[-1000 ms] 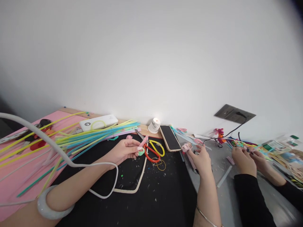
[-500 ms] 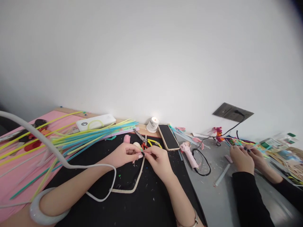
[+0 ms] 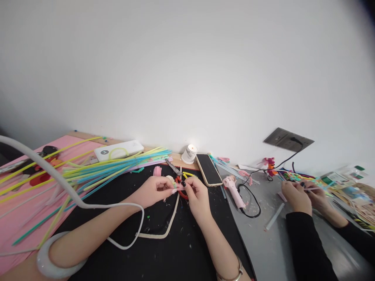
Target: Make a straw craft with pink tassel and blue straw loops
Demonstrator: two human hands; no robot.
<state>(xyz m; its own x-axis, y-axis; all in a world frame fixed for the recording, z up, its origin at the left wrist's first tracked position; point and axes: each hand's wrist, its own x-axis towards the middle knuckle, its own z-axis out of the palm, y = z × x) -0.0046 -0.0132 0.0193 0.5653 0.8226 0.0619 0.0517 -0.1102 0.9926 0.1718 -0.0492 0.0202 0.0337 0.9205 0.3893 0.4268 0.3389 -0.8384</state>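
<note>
Left hand (image 3: 158, 191): pinching pink strip (image 3: 179, 188) | right hand (image 3: 199, 196): pinching its other end | long axis: sideways, hand to hand | pliers (image 3: 175, 169): between and beyond the hands

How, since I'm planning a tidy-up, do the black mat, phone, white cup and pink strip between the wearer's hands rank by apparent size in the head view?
1. Black mat, though partly covered
2. Phone
3. White cup
4. Pink strip, as far as it shows; its ends are hidden
</note>
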